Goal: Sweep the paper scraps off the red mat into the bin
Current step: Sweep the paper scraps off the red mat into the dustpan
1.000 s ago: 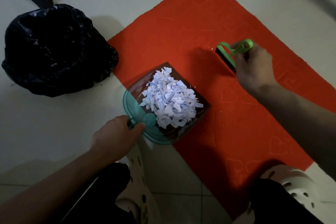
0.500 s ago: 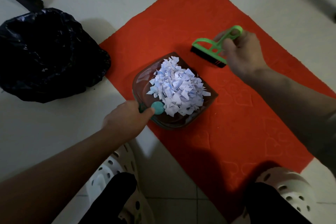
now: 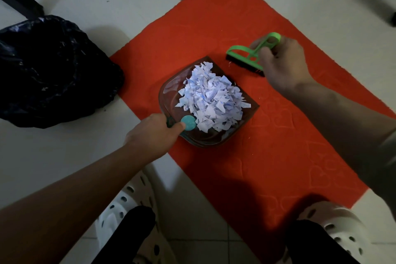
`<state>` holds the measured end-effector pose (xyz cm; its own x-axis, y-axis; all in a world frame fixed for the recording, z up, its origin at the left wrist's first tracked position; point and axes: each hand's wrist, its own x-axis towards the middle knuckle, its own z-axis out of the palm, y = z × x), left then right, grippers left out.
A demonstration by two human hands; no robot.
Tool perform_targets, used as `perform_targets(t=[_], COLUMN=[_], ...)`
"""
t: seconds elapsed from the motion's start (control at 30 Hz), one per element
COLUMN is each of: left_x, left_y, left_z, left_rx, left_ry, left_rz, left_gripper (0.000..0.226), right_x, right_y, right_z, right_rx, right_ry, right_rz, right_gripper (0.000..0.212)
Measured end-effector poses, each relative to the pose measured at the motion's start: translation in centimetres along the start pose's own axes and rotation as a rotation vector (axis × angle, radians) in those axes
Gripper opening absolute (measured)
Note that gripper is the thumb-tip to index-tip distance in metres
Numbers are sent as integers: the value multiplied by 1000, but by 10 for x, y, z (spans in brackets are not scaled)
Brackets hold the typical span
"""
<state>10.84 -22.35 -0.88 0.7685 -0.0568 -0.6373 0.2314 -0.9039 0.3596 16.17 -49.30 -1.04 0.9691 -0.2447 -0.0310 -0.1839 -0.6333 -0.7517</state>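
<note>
Head view, left grip (image 3: 154, 133) curled round the handle of a clear dustpan (image 3: 171, 90), paper scraps (image 3: 212, 100) heaped in it over the red mat (image 3: 214, 28), right grip (image 3: 282, 64) holding a green brush (image 3: 246, 55) nearby, black-bagged bin (image 3: 53, 70) at left.

Grips the teal round-ended dustpan handle (image 3: 188, 123) in the left hand (image 3: 153, 133), thumb laid along its top, forearm extended. Holds the green plastic brush (image 3: 246, 54) in the right hand (image 3: 282, 64), fingers curled round its looped handle.
</note>
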Motion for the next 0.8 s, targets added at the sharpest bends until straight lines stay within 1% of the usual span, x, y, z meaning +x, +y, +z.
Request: perform_targets(t=[0.1,0.2,0.3,0.33,0.4,0.43,0.5,0.6,0.63,0.7,0.77,0.8], left_x=[2,4,4,5,5,5,5,5,5,5,5,5], left_y=[1,1,2,2,2,1,2,2,2,2,3,3], left_z=[0,1,1,1,1,1,0,0,0,0,0,0], left_rx=[3,1,-2,2,3,1,5,2,1,-2,-5,-4], left_ry=[-10,-11,-23,-22,-17,-16,-13,-16,-17,-20,-26,-27], left_rz=[-1,-5,-1,-1,-2,-2,-2,-4,-3,2,4,3], left_gripper=[47,47,46,45,45,45,45,45,45,45,45,45], right_x=[5,5,0,-1,1,3,7,10,11,11,8,6], right_y=[9,14,8,5,3,5,8,13,13,13,7,4], right_z=[-2,6,12,10,4,1,-3,0,2,9,11,11], right_rx=[-101,-173,-115,-59,30,35,-14,-110,-134,-149,-88,-37], right_ry=[23,-18,-136,-141,-75,-33,21,42,31,-50,-156,-171], right_rz=[6,17,-3,-5,7,14,26,41,37,31,27,19], right_gripper=[28,26,28,28,30,30,29,28,27,27,29,29])
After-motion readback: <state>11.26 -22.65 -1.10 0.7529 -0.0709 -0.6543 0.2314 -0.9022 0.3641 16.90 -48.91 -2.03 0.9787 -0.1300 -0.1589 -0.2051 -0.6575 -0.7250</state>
